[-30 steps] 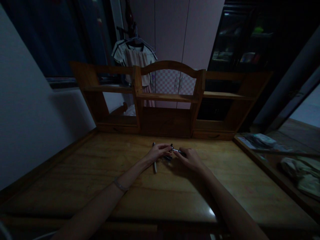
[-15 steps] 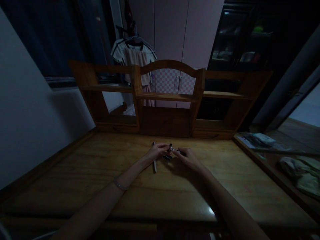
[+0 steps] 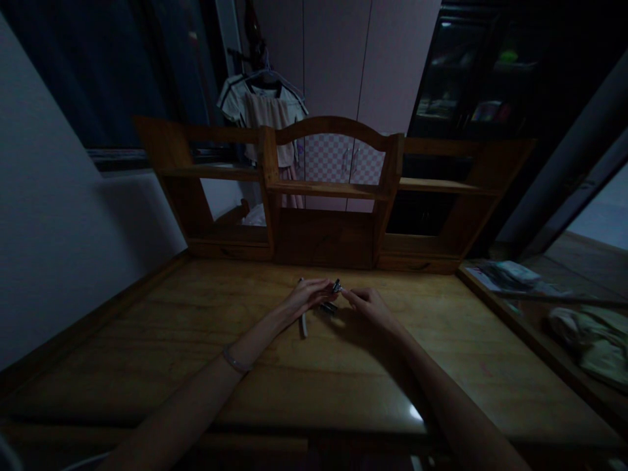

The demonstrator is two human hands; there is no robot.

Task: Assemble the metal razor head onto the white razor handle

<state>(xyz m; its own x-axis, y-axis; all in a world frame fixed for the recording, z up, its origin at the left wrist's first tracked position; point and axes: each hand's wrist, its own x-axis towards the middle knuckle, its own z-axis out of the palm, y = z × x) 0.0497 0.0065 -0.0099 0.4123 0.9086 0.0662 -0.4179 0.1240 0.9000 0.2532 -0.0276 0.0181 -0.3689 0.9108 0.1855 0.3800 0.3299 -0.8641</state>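
My left hand (image 3: 309,294) is closed, its fingertips pinching a small dark piece with shiny metallic edges (image 3: 336,286). From the other side, my right hand (image 3: 366,302) comes close, thumb and forefinger pressed together at that piece's right end. Whatever lies between those right fingers is too small and dim to name. On the desk just below the hands rests a short dark object with a glossy side (image 3: 328,307). A narrow pale strip (image 3: 303,325) lies lengthwise under and beside my left hand, partly covered by it.
The hands work over a wooden desk (image 3: 245,392). A wooden shelf unit (image 3: 328,191) with small drawers stands along its back edge. To the right, a lower shelf holds papers with a pale packet (image 3: 517,273) and folded cloth (image 3: 583,333). Light is dim.
The small dark piece has turned in my left fingers and shows more of itself. The dark, thin shiny-tipped item earlier seen in my right hand is no longer visible there.
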